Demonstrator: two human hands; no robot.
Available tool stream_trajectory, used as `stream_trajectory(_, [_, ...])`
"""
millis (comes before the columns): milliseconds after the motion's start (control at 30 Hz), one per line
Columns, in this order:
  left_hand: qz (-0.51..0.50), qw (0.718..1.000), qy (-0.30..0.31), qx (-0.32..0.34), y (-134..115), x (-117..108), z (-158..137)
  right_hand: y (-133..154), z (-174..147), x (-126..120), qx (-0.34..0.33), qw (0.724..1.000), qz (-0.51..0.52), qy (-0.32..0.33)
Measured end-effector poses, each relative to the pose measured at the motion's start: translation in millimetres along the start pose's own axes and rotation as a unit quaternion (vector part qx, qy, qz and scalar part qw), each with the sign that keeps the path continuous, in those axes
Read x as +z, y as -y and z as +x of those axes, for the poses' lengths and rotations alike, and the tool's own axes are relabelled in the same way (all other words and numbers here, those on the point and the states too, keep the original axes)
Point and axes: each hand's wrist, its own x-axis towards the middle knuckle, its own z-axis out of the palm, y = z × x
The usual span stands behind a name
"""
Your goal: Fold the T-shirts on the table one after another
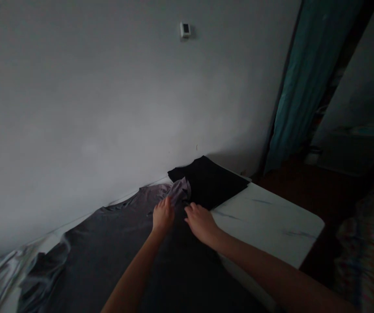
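Observation:
A dark grey T-shirt [115, 243] lies spread over the table, its neckline towards the wall and one sleeve bunched up at the right. My left hand [163, 216] is closed on the cloth near the base of that sleeve. Just right of it, my right hand [202, 222] has its fingers closed at the shirt's edge, by the sleeve's underside. The fingertips of both hands are partly hidden in the dim light. Beyond my right hand, a folded black garment [214, 182] lies flat on the table, close to the sleeve.
The white marbled table [271, 221] stands against a grey wall [108, 87] and has a rounded right corner. Pale cloth [4, 278] lies crumpled at the left. A teal curtain [307, 87] hangs at the right, above a patterned fabric [369, 252]. A small white device [185, 30] is on the wall.

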Motion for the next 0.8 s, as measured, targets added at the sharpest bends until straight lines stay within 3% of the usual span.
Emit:
stream_trajectory(100, [0.051, 0.995, -0.021, -0.083, 45, -14, -22, 43, 29, 30, -0.131, 0.989, 0.073, -0.002])
stream_trajectory(233, [0.123, 0.985, 0.001, -0.122, 138, -20, -77, 68, 60, 74, -0.202, 0.968, 0.122, 0.091])
stream_trajectory(333, [0.139, 0.976, 0.062, -0.155, 212, -28, -125, 55, 86, 87, -0.198, 0.972, 0.091, 0.084])
stream_trajectory(433, [0.143, 0.96, 0.099, -0.22, 263, -45, -153, 42, 122, 84, -0.123, 0.99, 0.045, 0.05])
stream_trajectory(567, [0.127, 0.939, 0.108, -0.299, 292, -66, -138, 44, 177, 73, 0.003, 1.0, 0.011, 0.016])
stream_trajectory(800, [0.138, 0.936, 0.036, -0.321, 326, -65, -80, 33, 247, 88, 0.04, 0.999, -0.007, 0.007])
